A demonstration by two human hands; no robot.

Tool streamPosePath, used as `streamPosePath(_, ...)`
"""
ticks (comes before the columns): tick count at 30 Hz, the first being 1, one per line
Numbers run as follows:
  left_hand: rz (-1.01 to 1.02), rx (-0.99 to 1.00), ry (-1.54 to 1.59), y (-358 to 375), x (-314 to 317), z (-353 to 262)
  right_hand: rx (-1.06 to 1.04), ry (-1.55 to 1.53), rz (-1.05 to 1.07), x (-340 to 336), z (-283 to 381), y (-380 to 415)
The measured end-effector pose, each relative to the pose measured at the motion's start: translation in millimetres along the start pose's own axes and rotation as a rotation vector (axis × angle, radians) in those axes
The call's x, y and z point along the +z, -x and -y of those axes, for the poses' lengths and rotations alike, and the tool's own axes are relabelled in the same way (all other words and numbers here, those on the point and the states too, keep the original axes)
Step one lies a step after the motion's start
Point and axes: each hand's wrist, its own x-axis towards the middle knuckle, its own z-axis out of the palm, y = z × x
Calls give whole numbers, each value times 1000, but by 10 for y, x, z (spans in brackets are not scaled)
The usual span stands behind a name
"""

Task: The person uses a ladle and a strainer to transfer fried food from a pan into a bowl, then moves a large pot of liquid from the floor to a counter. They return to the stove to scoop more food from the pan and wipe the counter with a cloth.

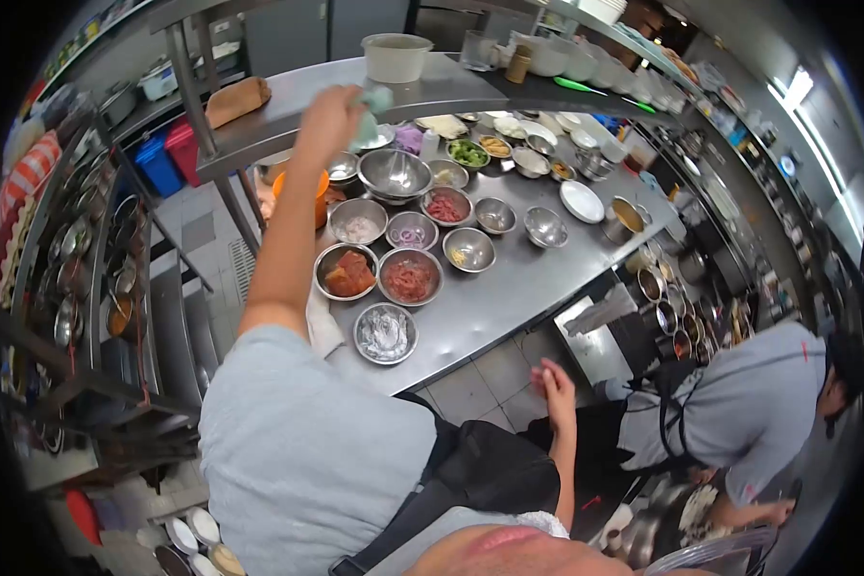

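Observation:
My left hand [332,120] reaches out over the shelf edge, fingers closed around a pale green cloth [372,112]. Just beyond it, a white plastic tub [396,60] stands on the steel shelf [307,94]. Below that hand, an orange container [300,192] is partly hidden by my forearm. My right hand [554,386] hangs by my side, away from the table, fingers loosely apart and holding nothing. Between my arms on the steel table [494,307] are bowls of what looks like raw meat [411,276], sliced onion [412,231] and white powder or paste [386,333].
A brown loaf-like package [238,102] lies on the shelf's left end. Past the table's right side, a co-worker [739,403] in a grey shirt bends over a pan. A rack of pans [72,240] stands left. A pot [625,220] sits near the table's right corner.

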Motion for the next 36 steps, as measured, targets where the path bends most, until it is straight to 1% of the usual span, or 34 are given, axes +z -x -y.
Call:
streamPosePath(1, -12, 25, 255, 286, -71, -414, -50, -82, 11, 151, 244, 22)
streamPosePath(2, -18, 44, 510, 665, -130, -981, -98, -162, 22, 289, 455, 79)
streamPosePath(3, -83, 125, 599, 1040, 14, -1354, -133, -310, 40, 456, 701, 182)
streamPosePath(4, -55, 260, 682, 1435, 81, -1748, -176, -457, 61, 634, 912, 288)
streamPosePath(5, 80, 357, 836, 1827, 240, -2028, -198, -718, 71, 814, 1055, 375)
streamPosePath(6, 155, 427, 934, 2051, 26, -2419, -227, -977, 84, 965, 1140, 473)
streamPosePath(7, 188, 416, 973, 2327, 57, -2621, -327, -1056, 132, 1052, 1149, 605)
streamPosePath(8, 217, 399, 1012, 2534, 116, -2733, -315, -1128, 67, 1230, 1328, 801)
streamPosePath(9, 212, 403, 1026, 2619, 77, -2743, -280, -1174, 36, 1311, 1329, 940)
streamPosePath(11, 327, 411, 1161, 2772, -19, -2622, -224, -1220, 10, 1392, 1208, 1192)
streamPosePath(12, 333, 413, 1171, 2879, -24, -2569, -199, -1229, 37, 1433, 1104, 1290)
streamPosePath(14, 264, 470, 1168, 3033, -60, -2493, -100, -1255, -9, 1567, 1021, 1468)
streamPosePath(15, 249, 455, 1225, 3014, -121, -2500, -110, -1265, -26, 1567, 1014, 1494)
streamPosePath(16, 269, 472, 1238, 2983, -101, -2489, -158, -1211, 100, 1526, 997, 1521)
streamPosePath(17, 323, 382, 1340, 2970, -48, -2472, -200, -1154, 215, 1497, 960, 1583)
streamPosePath(18, 387, 287, 1438, 2968, 35, -2443, -192, -876, 88, 1498, 938, 1621)
streamPosePath(20, 140, 289, 985, 2881, 569, -1917, -273, -398, 211, 1372, 1062, 1788)
streamPosePath(21, 180, 330, 1025, 2799, 604, -1820, -284, -414, 144, 1337, 992, 1858)
streamPosePath(22, 206, 364, 1049, 2740, 680, -1836, -282, -39, 13, 1276, 880, 1919)
streamPosePath(23, 249, 414, 1096, 2669, 743, -1904, -224, 331, -149, 1232, 716, 2034)
streamPosePath(24, 319, 477, 1175, 2677, 823, -2113, -56, 325, -201, 1160, 523, 2172)
streamPosePath(25, 399, 539, 1268, 2769, 846, -2392, 124, 294, -260, 1023, 196, 2322)
streamPosePath(26, 487, 612, 1367, 2860, 814, -2685, 136, 365, -258, 873, -580, 2440)
streamPosePath(27, 572, 692, 1462, 3061, 930, -2991, 298, 469, -246, 806, -902, 2660)
streamPosePath(28, 643, 780, 1546, 3146, 923, -3250, 413, 631, -235, 855, -1098, 2878)
streamPosePath(29, 699, 856, 1609, 3215, 875, -3441, 534, 780, -182, 931, -1287, 3088)
streamPosePath(30, 755, 921, 1647, 3249, 845, -3570, 638, 815, -192, 1010, -1606, 3261)
streamPosePath(32, 828, 985, 1655, 3230, 829, -3660, 644, 740, -345, 1230, -1909, 3649)
streamPosePath(33, 840, 992, 1639, 3172, 840, -3669, 667, 700, -377, 1340, -2076, 3814)
streamPosePath(35, 832, 970, 1592, 2979, 864, -3556, 712, 175, -526, 1592, -2351, 4197)
streamPosePath(36, 808, 941, 1588, 2825, 973, -3343, 703, 96, -616, 1836, -2474, 4318)
